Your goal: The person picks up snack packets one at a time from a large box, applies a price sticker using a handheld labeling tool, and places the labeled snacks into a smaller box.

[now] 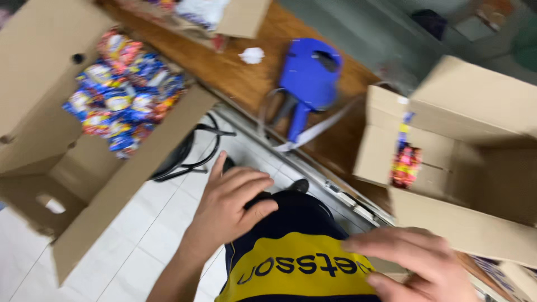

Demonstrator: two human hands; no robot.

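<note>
Resting left hand (229,204) on knee; right hand (417,263) touching shirt (296,268).

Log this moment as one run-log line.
left hand: resting on leg | right hand: at shirt hem | blue label gun: on wooden table, untouched

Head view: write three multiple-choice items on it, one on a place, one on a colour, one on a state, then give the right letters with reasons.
1. Where does the price gun lie?
A. on the wooden counter
B. in the right box
C. on the floor tiles

2. What colour is the price gun?
A. red
B. green
C. blue

3. How is the left box of sweet packets?
A. taped shut
B. open, flaps spread
C. crushed flat

Right letters: 1 A, it rests on brown wood between the boxes; 2 C, its body is plainly blue; 3 B, the flaps stand out and the packets show inside. The left hand rests on the person's lap.
</note>
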